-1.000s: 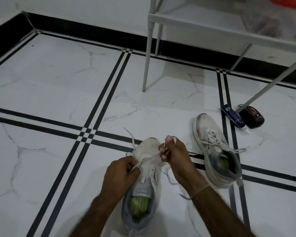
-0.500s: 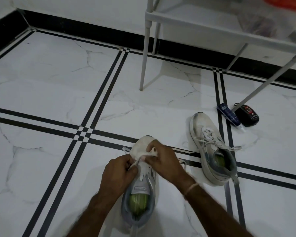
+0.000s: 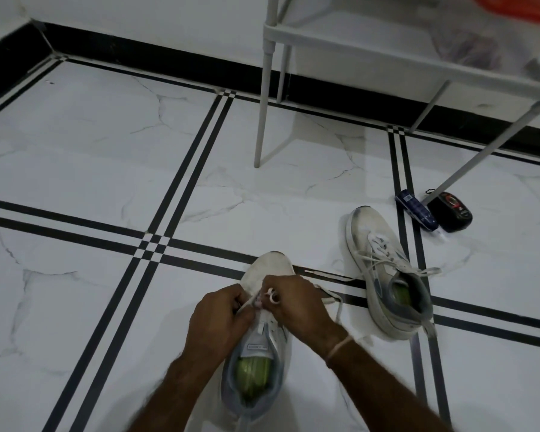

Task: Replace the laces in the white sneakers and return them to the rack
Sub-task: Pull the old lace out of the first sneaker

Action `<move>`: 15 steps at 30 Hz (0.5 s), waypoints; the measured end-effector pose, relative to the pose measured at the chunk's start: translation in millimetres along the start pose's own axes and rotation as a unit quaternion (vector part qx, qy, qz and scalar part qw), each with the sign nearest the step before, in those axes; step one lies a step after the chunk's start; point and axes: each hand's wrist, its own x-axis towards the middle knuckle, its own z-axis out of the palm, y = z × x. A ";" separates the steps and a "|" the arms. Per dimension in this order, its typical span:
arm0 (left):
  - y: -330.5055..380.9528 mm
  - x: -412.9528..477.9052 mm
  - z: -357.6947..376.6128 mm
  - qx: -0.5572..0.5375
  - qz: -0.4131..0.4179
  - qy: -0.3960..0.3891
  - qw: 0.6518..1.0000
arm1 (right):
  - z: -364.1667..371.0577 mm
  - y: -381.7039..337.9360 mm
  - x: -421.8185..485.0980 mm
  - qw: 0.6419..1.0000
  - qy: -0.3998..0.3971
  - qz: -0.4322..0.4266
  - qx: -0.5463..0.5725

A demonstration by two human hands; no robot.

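A white sneaker [image 3: 262,344] with a green insole stands on the floor right in front of me, toe pointing away. My left hand [image 3: 219,319] grips its white lace [image 3: 334,302] at the left eyelets. My right hand [image 3: 296,300] pinches the same lace over the lower eyelets, close to the left hand. The lace's loose end trails off to the right across the floor. The second white sneaker [image 3: 384,269] lies to the right, laced, with its ends loose.
A white rack [image 3: 356,45] stands at the back right on thin legs, one leg [image 3: 262,104] straight ahead. A blue tube [image 3: 416,213] and a black-and-red case [image 3: 449,212] lie by its slanted leg. The floor is white marble tile with black stripes.
My right hand came down from a raised pull to the eyelets beside my left hand. The lace's free end now lies on the floor to the right.
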 end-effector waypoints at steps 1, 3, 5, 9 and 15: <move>-0.7 -0.1 -0.1 -0.001 0.003 -0.001 1.000 | 2.3 -3.4 1.9 1.000 0.016 -0.010 0.002; -1.9 0.1 -0.8 0.000 0.011 -0.004 1.000 | -6.2 -6.1 2.3 0.973 0.087 0.043 0.211; -3.5 0.9 -0.4 0.002 0.016 0.000 1.000 | -18.8 -4.6 0.9 0.869 0.141 0.129 0.458; -1.6 0.1 2.3 0.010 0.005 0.003 1.000 | -28.8 -8.7 1.3 0.879 0.110 0.159 0.435; 6.4 -2.2 -2.5 0.002 0.018 0.029 0.999 | -35.0 -16.8 14.3 0.896 0.105 0.123 0.414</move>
